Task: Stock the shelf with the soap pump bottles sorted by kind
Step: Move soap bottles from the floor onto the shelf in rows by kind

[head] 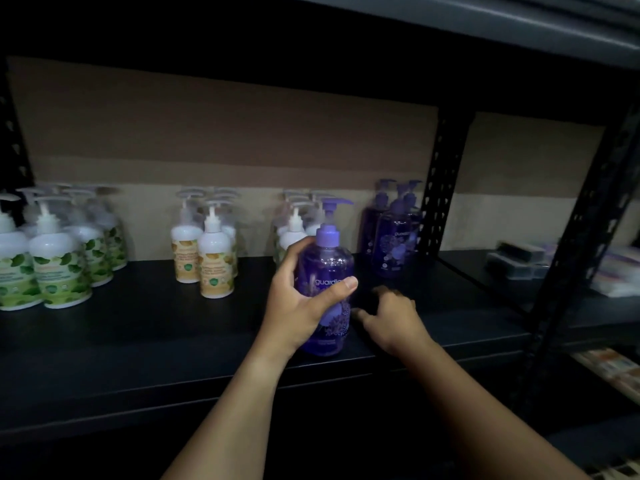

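Purple bottle (327,271) upright in left hand (298,303) grip (thumb across label).

purple pump bottle (327,271), being gripped in the left hand (298,299): front label is showing "guardia" in pale lower-case letters, the end of the word being covered by the thumb; small print lower down is blurring out. purple bottles (393,242) beyond the right hand (391,320): front one is showing "guard", rest unreadable. green-leaf bottles (59,268) and yellow-label bottles (211,268), off to the left of the left hand: label print too blurred to read.
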